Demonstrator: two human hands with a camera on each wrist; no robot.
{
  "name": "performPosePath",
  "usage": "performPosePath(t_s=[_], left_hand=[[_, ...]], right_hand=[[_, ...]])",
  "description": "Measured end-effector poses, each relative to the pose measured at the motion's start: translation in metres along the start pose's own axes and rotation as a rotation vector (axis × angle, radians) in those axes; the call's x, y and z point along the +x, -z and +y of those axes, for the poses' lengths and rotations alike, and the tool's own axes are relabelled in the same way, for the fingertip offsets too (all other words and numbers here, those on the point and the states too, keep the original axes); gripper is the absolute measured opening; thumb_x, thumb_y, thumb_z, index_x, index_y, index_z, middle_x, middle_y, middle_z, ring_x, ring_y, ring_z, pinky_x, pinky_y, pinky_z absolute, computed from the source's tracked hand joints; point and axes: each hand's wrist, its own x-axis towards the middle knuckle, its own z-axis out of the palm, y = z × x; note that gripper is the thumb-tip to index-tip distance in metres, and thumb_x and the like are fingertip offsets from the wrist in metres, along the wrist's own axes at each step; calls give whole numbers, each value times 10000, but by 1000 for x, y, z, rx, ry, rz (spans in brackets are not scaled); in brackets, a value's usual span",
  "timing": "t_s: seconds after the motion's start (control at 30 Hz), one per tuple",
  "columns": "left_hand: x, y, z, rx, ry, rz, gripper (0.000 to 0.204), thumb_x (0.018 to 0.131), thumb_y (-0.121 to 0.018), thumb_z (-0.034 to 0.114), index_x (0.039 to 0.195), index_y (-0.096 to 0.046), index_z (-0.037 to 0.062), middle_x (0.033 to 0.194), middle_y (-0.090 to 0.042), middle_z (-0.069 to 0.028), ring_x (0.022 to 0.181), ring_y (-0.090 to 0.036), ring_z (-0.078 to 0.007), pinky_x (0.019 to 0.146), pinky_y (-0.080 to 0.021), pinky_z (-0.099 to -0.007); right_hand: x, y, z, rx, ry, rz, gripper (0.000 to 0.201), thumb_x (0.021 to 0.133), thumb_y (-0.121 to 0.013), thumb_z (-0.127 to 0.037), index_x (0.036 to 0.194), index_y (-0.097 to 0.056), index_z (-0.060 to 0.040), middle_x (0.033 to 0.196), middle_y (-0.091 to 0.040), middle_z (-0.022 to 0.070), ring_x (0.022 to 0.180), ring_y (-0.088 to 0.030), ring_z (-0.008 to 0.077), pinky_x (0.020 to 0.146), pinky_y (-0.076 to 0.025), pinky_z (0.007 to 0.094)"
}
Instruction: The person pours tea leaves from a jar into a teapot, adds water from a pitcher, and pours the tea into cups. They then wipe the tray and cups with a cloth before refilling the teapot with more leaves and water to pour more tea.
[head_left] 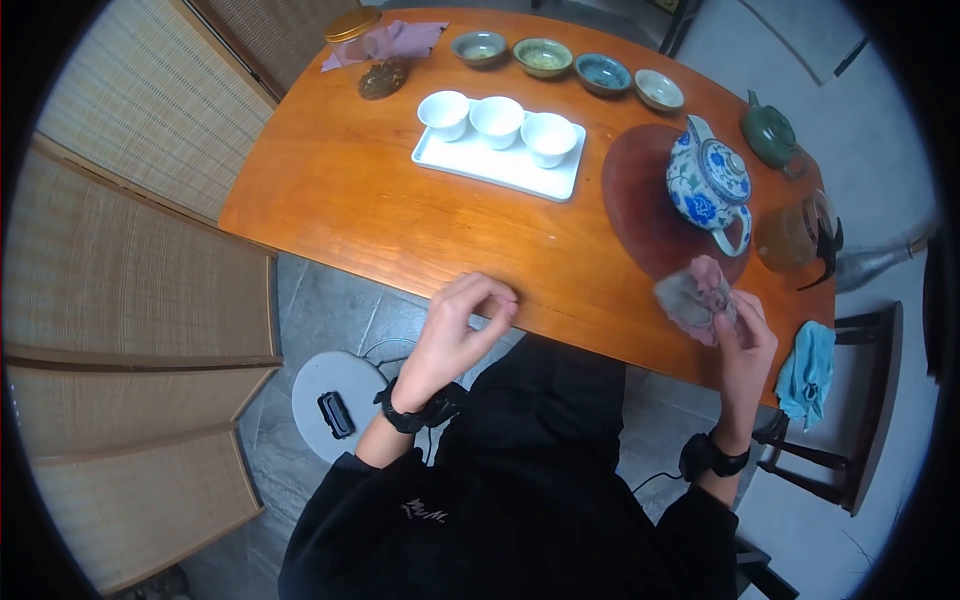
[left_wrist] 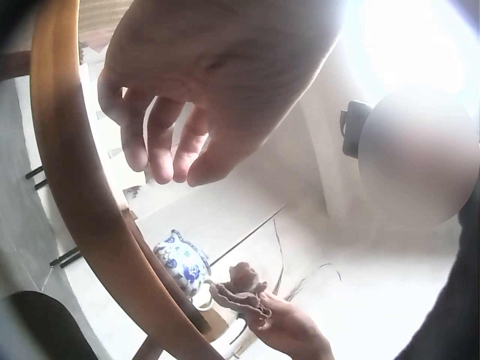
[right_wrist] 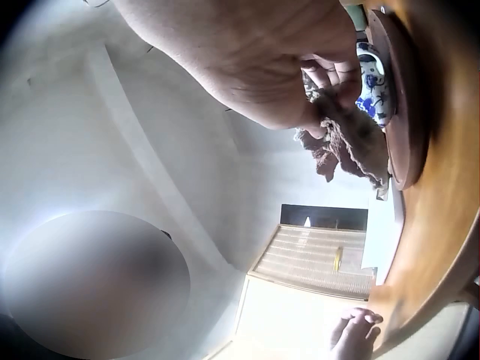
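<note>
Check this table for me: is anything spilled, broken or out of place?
Nothing visibly spilled or broken. The white cups stand in a row on their tray. The blue cloth looks a little untidy, hanging crumpled at the right-hand edge of the table. The right hand holds another crumpled cloth, which seems ordinary use.

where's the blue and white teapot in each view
Head: the blue-and-white teapot is right of centre, above the right hand.
Left wrist: lower part, left of centre, up and left of that hand.
Right wrist: upper right, only partly visible.
Shared landmark: the crumpled cloth in the right hand, which shows near the teapot in all three views.
</note>
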Motion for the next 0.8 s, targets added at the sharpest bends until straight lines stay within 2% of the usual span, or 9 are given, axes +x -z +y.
performPosePath(t_s=[0.1,0.17,0.3,0.47,0.5,0.57,0.67,0.77,0.8], left_hand=[[0,-4,4,49,-39,6,48,808,-656,-8,854,-644,-7,808,-651,-72,737,-650,-148,685,-512,-259],[1,11,0,44,98,110,41,834,-650,36,856,-649,1,802,-658,-61,728,-639,-129,682,-508,-258],[40,98,-61,321,123,354,161,883,-615,145,897,-671,-5,742,-677,-116,655,-652,-188,602,-491,-290],[76,164,-94,643,144,235,180,857,-620,144,916,-671,-19,726,-668,-175,673,-675,-250,607,-502,-315],[75,161,-91,625,157,229,162,851,-611,132,893,-660,-17,699,-646,-185,647,-656,-284,597,-495,-326],[64,146,-93,571,210,205,189,878,-624,169,863,-621,-20,651,-611,-125,606,-580,-126,581,-458,-296],[41,117,-114,374,94,364,275,919,-619,215,775,-565,-13,569,-489,-48,546,-442,-90,512,-364,-274],[24,111,-121,237,153,538,299,895,-625,192,697,-511,-2,514,-393,-73,479,-375,-137,463,-311,-318],[21,107,-119,180,115,618,344,891,-621,157,639,-439,9,515,-317,-38,508,-297,-96,458,-270,-300]], right_hand=[[-11,4,7,-29,-46,23,206,870,-628,31,1067,-615,89,1101,-563,86,964,-549,119,799,-444,208],[-20,8,10,-72,-52,33,207,864,-634,32,1062,-615,90,1095,-564,87,954,-553,118,793,-443,206],[-33,30,24,-129,-15,80,208,856,-630,47,1060,-616,84,1095,-560,87,931,-566,121,741,-454,196],[-32,16,-1,-215,32,-23,242,822,-612,88,1061,-629,54,1113,-553,91,953,-568,139,702,-472,200],[-26,3,-22,-241,72,-97,262,796,-617,101,1052,-636,46,1099,-548,97,947,-577,157,712,-480,220],[-4,-30,-72,-317,255,-263,312,756,-627,110,1055,-644,20,1065,-536,114,924,-597,207,735,-491,268],[48,-94,-135,-309,587,-450,292,774,-625,50,1059,-634,-15,1025,-544,144,929,-604,302,807,-490,358],[120,-198,-155,-370,931,-436,204,840,-597,-29,1043,-607,-15,1032,-544,187,922,-592,367,757,-479,406],[143,-242,-150,-385,988,-429,199,829,-596,-17,1028,-605,-9,1026,-551,205,923,-587,379,762,-479,425]])
